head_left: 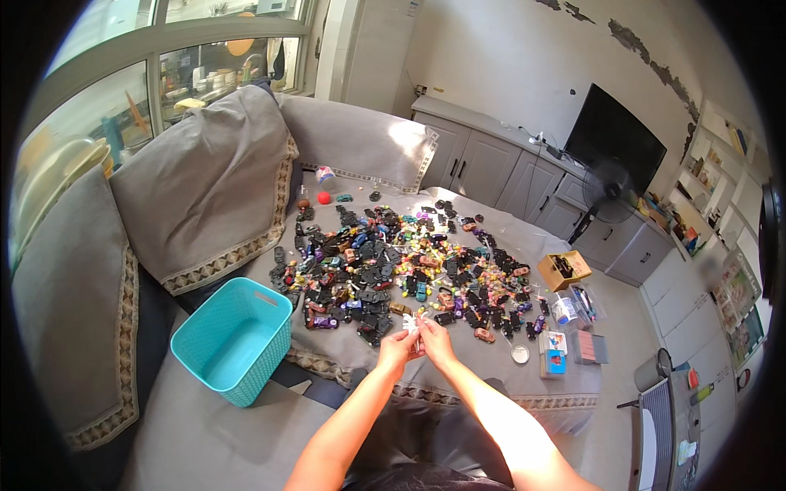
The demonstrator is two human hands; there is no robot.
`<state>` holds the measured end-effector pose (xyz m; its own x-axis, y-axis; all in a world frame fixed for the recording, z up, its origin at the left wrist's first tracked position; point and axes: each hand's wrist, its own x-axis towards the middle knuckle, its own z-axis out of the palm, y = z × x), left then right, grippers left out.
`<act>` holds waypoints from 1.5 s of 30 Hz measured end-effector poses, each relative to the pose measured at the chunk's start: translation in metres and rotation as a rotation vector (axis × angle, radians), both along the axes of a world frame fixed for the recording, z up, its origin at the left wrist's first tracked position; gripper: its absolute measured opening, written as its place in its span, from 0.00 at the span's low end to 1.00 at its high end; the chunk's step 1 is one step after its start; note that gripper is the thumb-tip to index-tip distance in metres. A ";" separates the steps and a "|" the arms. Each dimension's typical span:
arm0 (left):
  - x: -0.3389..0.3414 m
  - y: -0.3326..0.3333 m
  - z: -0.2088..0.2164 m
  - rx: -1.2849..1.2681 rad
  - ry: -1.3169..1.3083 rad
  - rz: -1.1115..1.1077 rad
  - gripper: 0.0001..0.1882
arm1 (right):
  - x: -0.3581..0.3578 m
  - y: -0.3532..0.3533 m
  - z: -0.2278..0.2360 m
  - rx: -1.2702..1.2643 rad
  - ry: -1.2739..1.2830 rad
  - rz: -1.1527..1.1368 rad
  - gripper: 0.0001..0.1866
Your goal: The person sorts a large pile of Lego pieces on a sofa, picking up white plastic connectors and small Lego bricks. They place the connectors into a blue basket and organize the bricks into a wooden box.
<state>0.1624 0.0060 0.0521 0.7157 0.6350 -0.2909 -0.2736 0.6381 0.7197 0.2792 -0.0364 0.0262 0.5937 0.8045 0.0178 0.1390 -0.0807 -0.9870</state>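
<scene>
My left hand [396, 349] and my right hand [435, 340] meet at the near edge of the toy pile, fingers pinched together. Between them are what look like small lollipops [411, 322] with white sticks, partly hidden by my fingers. Just beyond my fingertips spreads a heap of small toy cars [360, 266], mostly black, with some purple, teal and orange ones. Mixed into its middle and right side are many small yellow and pink lollipops [491, 282]. An orange toy car [485, 335] lies to the right of my right hand.
An empty turquoise basket [233, 327] stands at left on the grey sofa seat. At right sit an open yellow box [563, 270], clear plastic tubs [588, 347] and a small round white lid [520, 353]. A red ball [323, 197] rests at the far edge. Cushions [205, 180] line the left.
</scene>
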 end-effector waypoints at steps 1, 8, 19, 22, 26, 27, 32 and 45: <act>-0.009 0.004 0.002 -0.006 0.009 -0.014 0.11 | -0.008 0.001 0.004 -0.015 0.013 0.057 0.18; -0.064 0.036 0.000 0.017 0.046 -0.043 0.11 | -0.051 0.023 0.036 -0.094 0.176 0.371 0.23; -0.098 0.071 -0.034 -0.048 0.038 0.287 0.14 | 0.010 0.147 0.000 -0.077 -0.948 0.283 0.13; -0.105 0.076 -0.032 -0.038 0.096 0.310 0.14 | 0.028 0.179 -0.026 -0.186 -1.032 0.263 0.16; -0.112 0.084 -0.032 -0.024 0.152 0.362 0.14 | 0.046 0.202 -0.043 -0.314 -1.268 0.082 0.13; -0.110 0.087 -0.032 -0.020 0.164 0.365 0.13 | 0.059 0.210 -0.055 -0.346 -1.234 -0.026 0.12; -0.102 0.093 -0.041 -0.008 0.141 0.379 0.15 | 0.056 0.205 -0.018 -0.130 -1.197 0.024 0.11; -0.100 0.101 -0.046 -0.030 0.153 0.422 0.13 | 0.037 0.224 -0.032 0.005 -1.234 0.222 0.05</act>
<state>0.0626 0.1068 0.0056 0.3432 0.8519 -0.3955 -0.4063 0.5143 0.7553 0.3158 0.1878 -0.0056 0.0313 0.8831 0.4681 0.9796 0.0659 -0.1898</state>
